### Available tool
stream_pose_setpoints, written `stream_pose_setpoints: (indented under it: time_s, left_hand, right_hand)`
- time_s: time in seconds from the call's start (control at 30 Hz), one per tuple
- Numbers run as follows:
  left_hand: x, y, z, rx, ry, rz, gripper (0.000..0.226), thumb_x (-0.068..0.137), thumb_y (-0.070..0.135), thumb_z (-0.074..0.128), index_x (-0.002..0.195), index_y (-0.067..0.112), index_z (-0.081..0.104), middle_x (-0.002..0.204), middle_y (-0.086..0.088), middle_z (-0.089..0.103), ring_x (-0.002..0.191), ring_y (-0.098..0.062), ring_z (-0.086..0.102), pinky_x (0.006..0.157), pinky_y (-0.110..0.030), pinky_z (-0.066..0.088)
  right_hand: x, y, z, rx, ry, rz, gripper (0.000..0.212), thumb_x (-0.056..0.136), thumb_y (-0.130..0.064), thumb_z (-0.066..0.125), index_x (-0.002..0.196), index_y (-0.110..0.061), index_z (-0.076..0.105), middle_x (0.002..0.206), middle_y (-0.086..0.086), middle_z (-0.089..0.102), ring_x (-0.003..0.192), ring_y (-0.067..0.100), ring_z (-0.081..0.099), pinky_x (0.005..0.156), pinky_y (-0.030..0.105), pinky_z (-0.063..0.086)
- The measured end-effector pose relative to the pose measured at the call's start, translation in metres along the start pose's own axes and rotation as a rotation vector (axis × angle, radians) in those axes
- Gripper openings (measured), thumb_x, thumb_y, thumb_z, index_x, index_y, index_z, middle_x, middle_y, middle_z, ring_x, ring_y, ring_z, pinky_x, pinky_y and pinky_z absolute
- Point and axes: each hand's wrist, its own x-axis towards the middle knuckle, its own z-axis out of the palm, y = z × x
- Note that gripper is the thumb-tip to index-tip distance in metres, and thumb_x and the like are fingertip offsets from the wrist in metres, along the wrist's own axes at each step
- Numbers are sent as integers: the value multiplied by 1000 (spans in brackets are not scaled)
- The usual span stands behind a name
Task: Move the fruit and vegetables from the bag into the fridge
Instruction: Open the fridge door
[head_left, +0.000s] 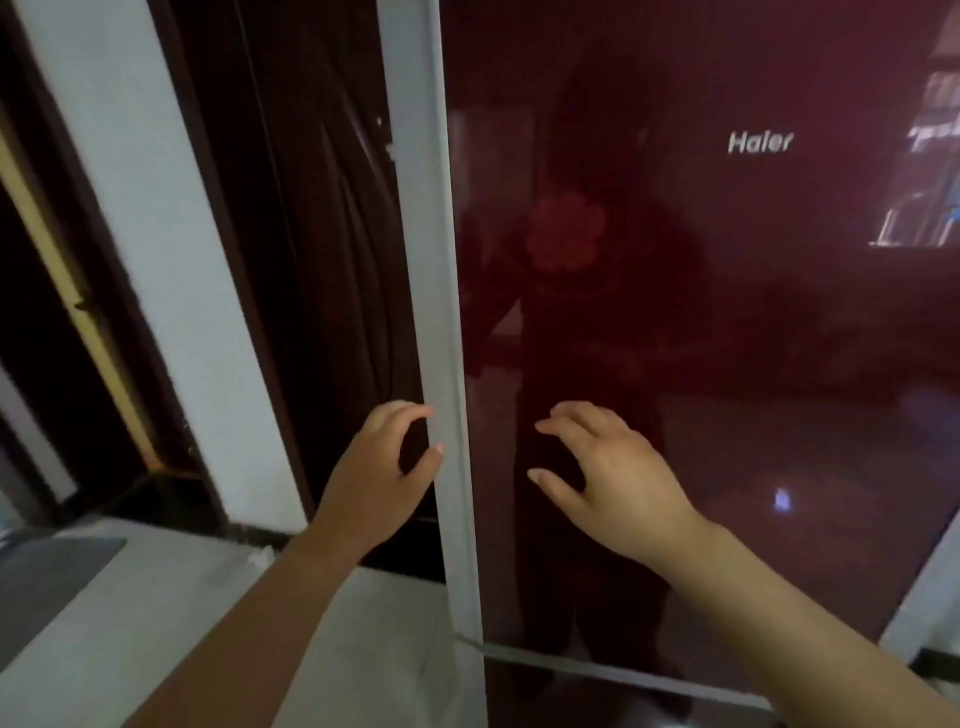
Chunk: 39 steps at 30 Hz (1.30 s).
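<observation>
In front of the fridge (727, 312), both hands are raised at the same height against its dark red door. The left hand (382, 478) is half open, fingers and thumb curled toward the grey door edge (441, 312); the fingertips (423, 411) lie at that edge, though firm contact cannot be confirmed. The right hand (618, 478) is half open and empty, fingers curved, hovering just before the glossy door panel, right of the edge. The door appears shut. The logo (760, 142) sits high on the panel, well above the hands. Left of the fridge stands a white wall (156, 260); a pale floor (182, 597) lies below.
</observation>
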Motion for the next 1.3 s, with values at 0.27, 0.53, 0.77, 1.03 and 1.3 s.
stream_pose_setpoints:
  time_s: [0.27, 0.53, 0.77, 1.03, 1.3]
  left_hand:
    - [50, -8, 3, -339, -19, -139, 79, 85, 41, 60, 147, 28, 12, 145, 4, 35, 127, -13, 42, 101, -37, 42]
    - [60, -14, 15, -500, -88, -145, 82, 74, 46, 68, 141, 25, 27, 129, 13, 48, 115, -3, 51, 101, -38, 46]
    - [63, -5, 29, -544, 25, -235, 75, 76, 34, 73, 137, 20, 30, 118, 11, 51, 104, -5, 54, 93, -27, 46]
    - [59, 1, 34, -565, 85, -330, 73, 74, 34, 75, 135, 26, 36, 113, 13, 55, 106, -9, 57, 93, -31, 47]
    - [39, 20, 20, -545, 91, -422, 76, 69, 35, 77, 133, 27, 37, 119, 3, 56, 106, -13, 58, 91, -34, 48]
  right_hand:
    - [51, -12, -9, -155, 214, -107, 50, 80, -43, 63, 121, -16, 56, 136, 7, 46, 129, 26, 41, 91, 44, 44]
    - [37, 16, -2, -288, 313, 21, 70, 74, -45, 70, 135, -23, 43, 153, 2, 23, 141, 24, 15, 110, 50, 24]
    - [35, 35, 8, -466, 284, 98, 104, 67, -52, 73, 149, -24, 14, 157, 8, -2, 143, 32, -4, 107, 59, 5]
    - [34, 47, 11, -468, 287, 63, 100, 71, -57, 66, 149, -25, 11, 158, 6, -1, 144, 28, -5, 109, 56, 4]
    - [18, 61, 3, -409, 266, -71, 99, 72, -56, 66, 149, -26, 12, 157, 2, 0, 144, 24, -5, 115, 51, 4]
